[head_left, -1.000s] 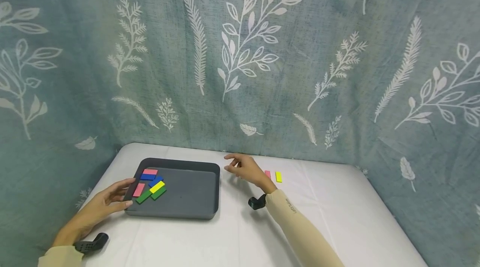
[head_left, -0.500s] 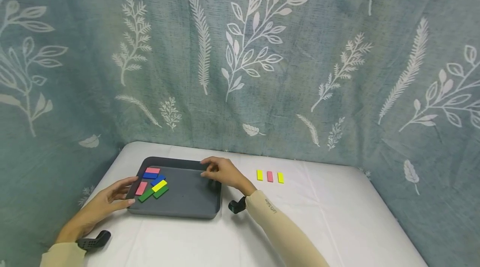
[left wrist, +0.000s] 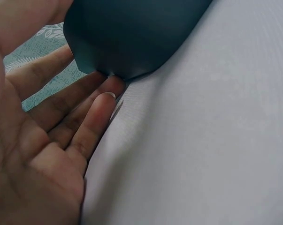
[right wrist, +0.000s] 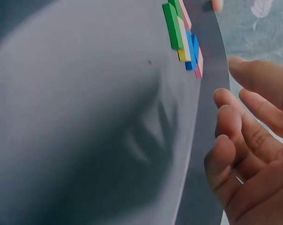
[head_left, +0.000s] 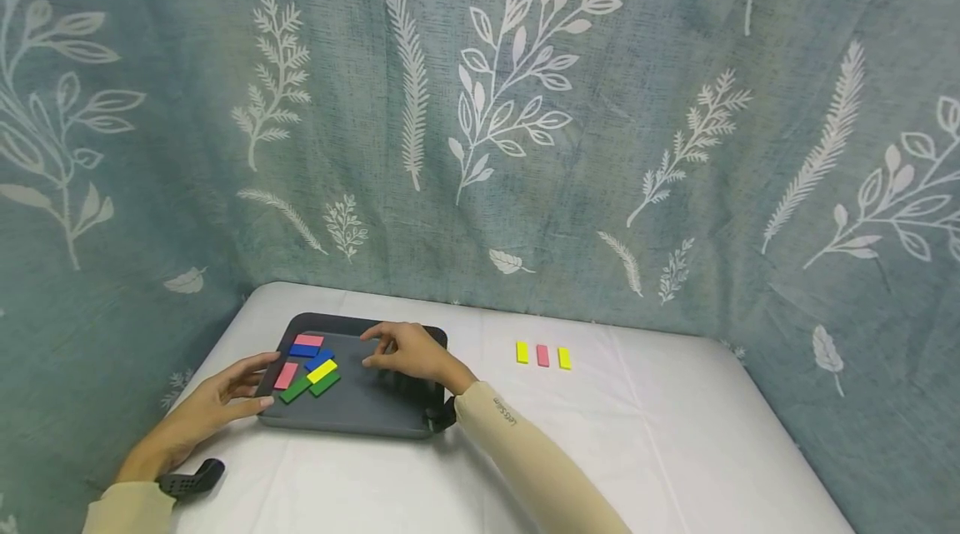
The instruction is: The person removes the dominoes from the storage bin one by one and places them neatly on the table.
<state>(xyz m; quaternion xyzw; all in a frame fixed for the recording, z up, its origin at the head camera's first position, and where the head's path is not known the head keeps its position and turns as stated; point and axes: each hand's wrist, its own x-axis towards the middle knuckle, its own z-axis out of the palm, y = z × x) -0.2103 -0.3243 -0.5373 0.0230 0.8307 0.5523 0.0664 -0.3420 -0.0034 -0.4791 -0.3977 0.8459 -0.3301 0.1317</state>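
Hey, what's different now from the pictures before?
The right hand moved left, from beside the tray to over it, nearer the colored blocks inside. That uncovered a yellow block on the white cloth. No grabbing or letting go shows. The left hand stayed at the tray's edge, and the colored blocks stayed put.

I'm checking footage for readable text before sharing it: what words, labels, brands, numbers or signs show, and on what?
"Let's Slim", as best it reads: print on the right sleeve, small and slanted, so the exact spelling is uncertain.
No other text is readable: I see none on the tray, the blocks or the left wrist camera.
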